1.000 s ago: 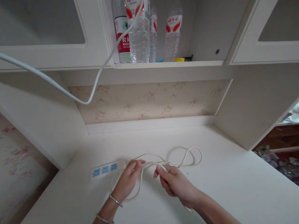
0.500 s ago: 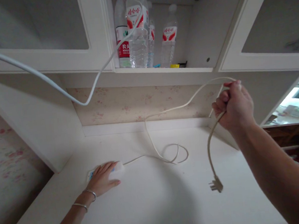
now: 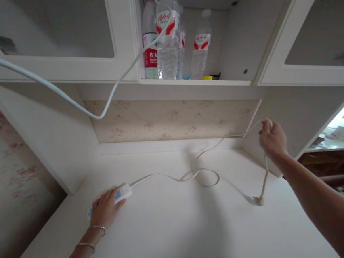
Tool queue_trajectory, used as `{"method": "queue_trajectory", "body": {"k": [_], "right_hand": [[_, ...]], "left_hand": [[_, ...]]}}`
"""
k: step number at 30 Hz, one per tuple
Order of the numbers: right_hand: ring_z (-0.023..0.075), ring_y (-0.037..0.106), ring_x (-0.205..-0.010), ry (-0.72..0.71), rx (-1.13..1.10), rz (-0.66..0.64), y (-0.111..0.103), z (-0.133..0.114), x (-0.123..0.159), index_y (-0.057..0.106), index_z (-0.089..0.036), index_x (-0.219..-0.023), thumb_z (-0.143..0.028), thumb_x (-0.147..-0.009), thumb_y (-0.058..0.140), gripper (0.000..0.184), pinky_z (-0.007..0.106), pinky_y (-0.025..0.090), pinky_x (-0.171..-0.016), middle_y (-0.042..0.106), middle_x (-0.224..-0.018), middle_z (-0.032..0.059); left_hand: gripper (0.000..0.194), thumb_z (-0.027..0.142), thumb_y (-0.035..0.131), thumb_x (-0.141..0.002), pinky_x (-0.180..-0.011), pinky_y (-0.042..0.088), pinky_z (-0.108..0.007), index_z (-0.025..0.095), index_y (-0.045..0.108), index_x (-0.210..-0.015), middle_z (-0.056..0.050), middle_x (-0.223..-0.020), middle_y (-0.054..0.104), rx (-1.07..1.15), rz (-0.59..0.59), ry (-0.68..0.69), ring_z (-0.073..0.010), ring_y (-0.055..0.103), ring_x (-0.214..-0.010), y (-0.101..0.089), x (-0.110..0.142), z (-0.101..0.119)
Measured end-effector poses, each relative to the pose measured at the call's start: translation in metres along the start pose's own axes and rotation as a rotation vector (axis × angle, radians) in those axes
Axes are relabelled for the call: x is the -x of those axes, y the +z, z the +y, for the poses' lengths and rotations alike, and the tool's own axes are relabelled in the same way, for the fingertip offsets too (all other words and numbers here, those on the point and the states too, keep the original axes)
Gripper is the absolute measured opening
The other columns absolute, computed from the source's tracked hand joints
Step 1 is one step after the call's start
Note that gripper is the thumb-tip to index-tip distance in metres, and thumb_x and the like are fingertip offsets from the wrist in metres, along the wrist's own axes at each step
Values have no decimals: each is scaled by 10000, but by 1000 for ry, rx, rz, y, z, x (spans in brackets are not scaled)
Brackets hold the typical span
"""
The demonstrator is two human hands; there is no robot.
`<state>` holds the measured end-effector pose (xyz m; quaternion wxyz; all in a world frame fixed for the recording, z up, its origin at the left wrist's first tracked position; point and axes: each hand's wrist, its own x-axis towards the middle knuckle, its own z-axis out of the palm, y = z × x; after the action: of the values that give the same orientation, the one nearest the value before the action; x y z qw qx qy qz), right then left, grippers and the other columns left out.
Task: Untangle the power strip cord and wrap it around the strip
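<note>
My left hand (image 3: 105,207) lies flat, fingers spread, on a white power strip (image 3: 123,191) at the left of the white desk (image 3: 176,234). The strip's cream cord (image 3: 176,178) runs right across the desk, makes one loose loop, then rises to my right hand (image 3: 272,139). That hand is closed round the cord, raised near the right side panel. Below it the cord hangs down, and the plug (image 3: 259,200) rests on or just above the desk.
An open cupboard above holds several water bottles (image 3: 166,44). A second white cable (image 3: 65,99) sags from the upper left to the bottles. Glass-front doors flank the cupboard. Floral wallpaper (image 3: 171,121) backs the desk; side panels close it in left and right.
Both hands first held the coiled cord at the middle. The left moved onto the power strip; the right pulled the cord up and right, uncoiling it, then lowered so the plug dropped to the desk.
</note>
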<state>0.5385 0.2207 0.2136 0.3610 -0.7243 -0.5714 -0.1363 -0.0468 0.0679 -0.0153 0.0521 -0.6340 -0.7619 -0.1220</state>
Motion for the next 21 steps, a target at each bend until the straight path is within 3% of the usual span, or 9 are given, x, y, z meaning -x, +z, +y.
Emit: {"method": "queue_trajectory", "body": {"k": [3,8,12,15,18,21], "right_hand": [[274,613,-784,-11,111,-87,22,9,23,503,-153,-1280,-554,-976,113,636,343,396,-653,656,-907,166],[300,649,-761,-160,368,-387,58,29,55,454,-278,-1337,-560,-964,149,558,396,443,-674,681,-973,142],[317,655,-826,-264,434,-589,86,48,68,545,-296,-1184,-576,-952,224,485,417,450,-694,679,-1070,116],[315,647,-879,-286,479,-658,107,69,72,583,-253,-1036,-559,-953,257,455,454,429,-774,698,-999,110],[316,613,-988,-194,441,-657,125,92,73,589,-233,-968,-538,-946,300,421,524,370,-876,690,-1007,105],[362,549,-1097,-8,407,-613,138,112,72,594,-207,-1011,-489,-960,237,458,611,342,-875,619,-1161,157]], "left_hand": [[464,426,467,-893,-952,365,-376,233,462,-1315,-79,-1250,590,-8,10,-29,-235,527,-1142,-1,6,3],[490,471,432,-901,-903,394,-393,217,444,-1320,-98,-1236,592,1,44,-42,-252,540,-1115,-1,13,8],[504,481,448,-883,-891,405,-394,232,441,-1322,-84,-1222,601,28,18,-60,-251,558,-1089,-1,17,8],[507,455,488,-860,-908,400,-391,226,456,-1311,-82,-1245,592,26,-30,-65,-245,548,-1113,-2,19,4],[496,438,496,-856,-931,390,-390,218,467,-1300,-83,-1257,588,5,-67,-63,-238,540,-1131,-1,20,0],[479,451,461,-874,-916,403,-399,219,473,-1293,-90,-1266,579,-44,-63,-89,-246,541,-1128,0,19,1]]}}
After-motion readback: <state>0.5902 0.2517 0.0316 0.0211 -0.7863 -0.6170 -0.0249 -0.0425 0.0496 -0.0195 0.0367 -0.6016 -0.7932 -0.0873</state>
